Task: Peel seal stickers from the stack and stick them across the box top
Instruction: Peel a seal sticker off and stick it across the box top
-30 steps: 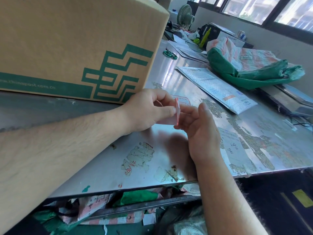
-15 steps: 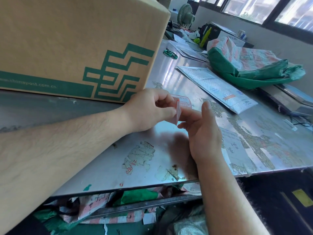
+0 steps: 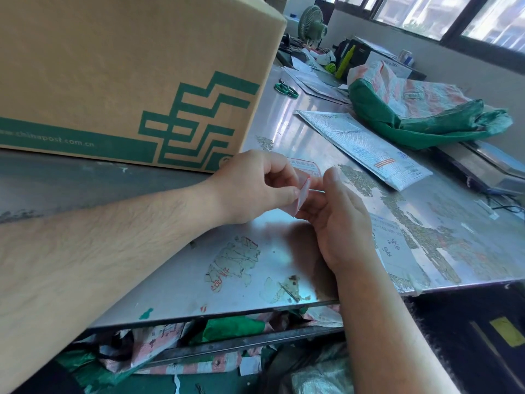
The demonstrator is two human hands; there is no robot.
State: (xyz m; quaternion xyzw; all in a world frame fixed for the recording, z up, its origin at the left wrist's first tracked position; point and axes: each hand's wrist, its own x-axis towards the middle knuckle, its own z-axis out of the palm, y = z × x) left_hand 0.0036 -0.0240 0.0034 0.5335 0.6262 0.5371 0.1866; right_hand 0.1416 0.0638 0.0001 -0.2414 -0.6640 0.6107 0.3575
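Over the scuffed steel table (image 3: pixel 181 274), the left hand (image 3: pixel 250 186) pinches the raised edge of a thin white, red-bordered stack of paper seal stickers (image 3: pixel 302 195) between thumb and forefinger. The right hand (image 3: pixel 341 223), at 3 o'clock of it, grips the same stack with curled fingers. The large brown cardboard box with green print (image 3: pixel 127 66) stands on the table at 10 o'clock of the hands, apart from them. A white padded mailer (image 3: pixel 363 149) lies at 2 o'clock.

- Left hand (image 3: pixel 250 186): bare, nails cut short.
- Left forearm (image 3: pixel 113 237), behind that hand: unsleeved, broad, with fine hair.
- Right hand (image 3: pixel 341 223): bare.
- Right forearm (image 3: pixel 377 322), behind it: unsleeved, hair sparser.
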